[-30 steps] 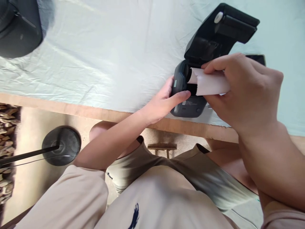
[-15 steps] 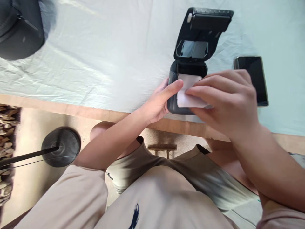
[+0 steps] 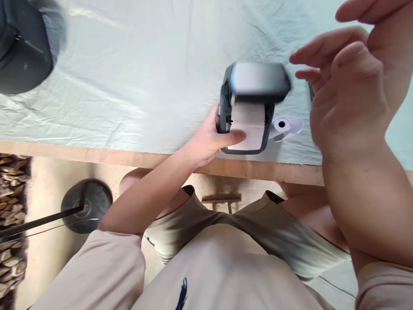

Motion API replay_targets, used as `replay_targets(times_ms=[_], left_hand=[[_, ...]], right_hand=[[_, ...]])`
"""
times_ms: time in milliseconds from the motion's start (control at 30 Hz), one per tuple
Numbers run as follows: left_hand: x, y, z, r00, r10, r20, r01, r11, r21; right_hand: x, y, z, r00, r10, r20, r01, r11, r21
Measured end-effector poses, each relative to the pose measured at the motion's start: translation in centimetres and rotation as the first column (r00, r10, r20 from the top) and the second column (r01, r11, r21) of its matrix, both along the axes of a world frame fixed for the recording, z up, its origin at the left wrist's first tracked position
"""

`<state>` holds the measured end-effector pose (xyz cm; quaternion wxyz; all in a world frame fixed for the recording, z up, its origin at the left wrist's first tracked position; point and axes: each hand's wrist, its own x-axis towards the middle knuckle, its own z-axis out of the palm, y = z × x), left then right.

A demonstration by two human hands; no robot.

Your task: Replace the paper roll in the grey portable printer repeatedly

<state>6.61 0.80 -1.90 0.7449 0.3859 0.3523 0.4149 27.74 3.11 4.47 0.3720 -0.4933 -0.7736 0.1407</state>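
A black portable receipt printer (image 3: 223, 116) is gripped by my left hand (image 3: 211, 140) near the table's front edge. My left thumb presses on the strip of white paper (image 3: 250, 122) in its body. The printer's lid (image 3: 261, 82) is blurred by motion and leans over the far part of the paper, not fully down. To the right, my right hand (image 3: 351, 82) is raised with fingers apart, holding nothing and away from the printer. Beside the printer, a small white paper roll (image 3: 285, 125) lies on the table, its loose end curling right.
A light cloth (image 3: 145, 86) covers the table, whose wooden edge (image 3: 145, 156) runs across in front of me. A dark bag (image 3: 24, 51) stands at the far left. Below are a round black stand base (image 3: 87, 206) and stacked firewood (image 3: 13, 185). My right hand mostly hides the phone.
The printer's lid has swung from upright toward its body. My right hand has let go of the paper and risen to the right, now covering the phone. The paper roll has come into view.
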Motion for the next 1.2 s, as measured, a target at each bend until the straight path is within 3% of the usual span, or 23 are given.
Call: replay_targets(times_ms=[100, 300, 533, 700, 800, 900, 1067, 1200], left_hand=[[0.0, -0.2, 0.0, 1.000, 0.002, -0.021, -0.002, 1.000, 0.007], [-0.1, -0.5, 0.2, 0.999, -0.024, 0.044, 0.024, 1.000, -0.002], [-0.4, -0.6, 0.8, 0.999, -0.012, 0.041, 0.010, 0.999, 0.050], [0.4, -0.6, 1.3, 0.980, 0.029, 0.198, -0.012, 0.996, -0.087], [0.9, -0.5, 1.1, 0.979, 0.158, 0.128, -0.136, 0.977, -0.164], [1.0, -0.3, 0.7, 0.980, 0.193, 0.053, -0.184, 0.972, -0.145], [0.6, 0.1, 0.3, 0.987, 0.163, -0.005, -0.163, 0.982, -0.098], [0.4, 0.2, 0.7, 0.996, 0.074, 0.041, -0.068, 0.988, -0.136]], right_hand=[[0.5, -0.6, 0.0, 0.992, 0.047, -0.115, -0.049, 0.999, -0.009], [0.3, -1.8, 0.7, 0.947, 0.253, 0.199, -0.238, 0.966, -0.097], [-0.7, -2.9, 2.0, 0.921, 0.235, 0.310, -0.174, 0.962, -0.211], [-0.5, -2.9, 2.3, 0.935, 0.169, 0.313, -0.111, 0.975, -0.193], [0.0, -2.8, 2.1, 0.926, 0.210, 0.314, -0.142, 0.964, -0.225], [0.4, -2.9, 1.8, 0.919, 0.210, 0.334, -0.128, 0.959, -0.251], [0.3, -3.0, 1.9, 0.915, 0.175, 0.364, -0.142, 0.983, -0.114], [-0.2, -3.2, 2.6, 0.947, -0.044, 0.319, 0.027, 0.998, 0.058]])
